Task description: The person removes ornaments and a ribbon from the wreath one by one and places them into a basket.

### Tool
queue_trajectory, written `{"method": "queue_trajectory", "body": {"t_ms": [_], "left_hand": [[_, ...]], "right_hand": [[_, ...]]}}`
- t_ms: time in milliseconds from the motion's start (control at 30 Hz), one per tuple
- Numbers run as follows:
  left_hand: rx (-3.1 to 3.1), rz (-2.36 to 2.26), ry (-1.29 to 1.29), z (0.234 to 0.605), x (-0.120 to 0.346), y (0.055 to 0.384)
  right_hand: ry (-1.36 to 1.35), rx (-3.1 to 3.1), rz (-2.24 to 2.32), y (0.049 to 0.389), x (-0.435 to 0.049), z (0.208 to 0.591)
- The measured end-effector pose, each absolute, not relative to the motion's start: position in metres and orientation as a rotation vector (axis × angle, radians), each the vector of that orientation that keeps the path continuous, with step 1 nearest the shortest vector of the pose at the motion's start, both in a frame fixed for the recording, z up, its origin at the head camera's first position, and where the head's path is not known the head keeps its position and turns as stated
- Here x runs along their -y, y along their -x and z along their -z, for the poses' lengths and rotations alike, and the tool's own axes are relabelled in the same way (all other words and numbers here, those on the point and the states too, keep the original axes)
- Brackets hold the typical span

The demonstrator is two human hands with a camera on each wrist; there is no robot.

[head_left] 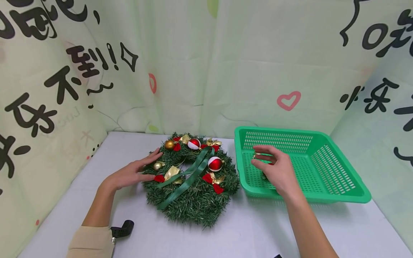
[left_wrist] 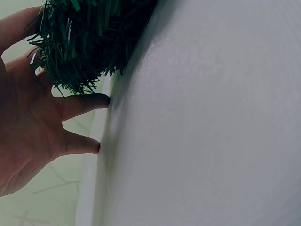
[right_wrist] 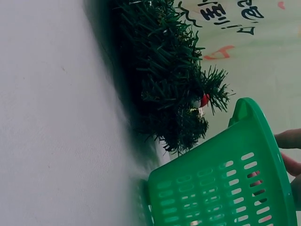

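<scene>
- The left hand [head_left: 133, 173] is held with its fingers spread, laid against the left edge of the wreath [head_left: 196, 206].
- The right hand [head_left: 280, 170] is held at the left end of the green basket [head_left: 303, 197], fingers bent toward the thumb; a small gold glint is seen between them, but whether anything is pinched cannot be told.
- Below that thumb, something dark is mostly hidden by the hand.
- The wreath is laid on the table [head_left: 238, 229] between the two hands, its right edge just beside the basket.
- It is decorated with red-and-white baubles [head_left: 215, 163], gold baubles [head_left: 169, 144] and red-and-gold bows [head_left: 213, 181]; a green ribbon [head_left: 184, 190] is draped across its middle.
- The left forearm is covered by a beige sleeve [head_left: 91, 242], and a black device [head_left: 124, 229] is seen beside it.
- The table is backed by a pale curtain [head_left: 245, 89] printed with black characters and pink hearts.
</scene>
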State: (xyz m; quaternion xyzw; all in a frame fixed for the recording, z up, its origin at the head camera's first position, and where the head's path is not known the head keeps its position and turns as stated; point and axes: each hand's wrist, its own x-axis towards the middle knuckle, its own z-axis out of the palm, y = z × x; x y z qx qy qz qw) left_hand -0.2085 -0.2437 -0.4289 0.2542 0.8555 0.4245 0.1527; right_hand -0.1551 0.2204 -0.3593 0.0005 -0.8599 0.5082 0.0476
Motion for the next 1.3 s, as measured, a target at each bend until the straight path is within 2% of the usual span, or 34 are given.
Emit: {"method": "queue_trajectory", "body": {"t_ms": [1300], "left_hand": [[-2.476, -1.186, -0.691, 0.427, 0.243, 0.208]], "right_hand": [[-0.207, 2.515, -1.811, 0.139, -0.189, 0.350]]}}
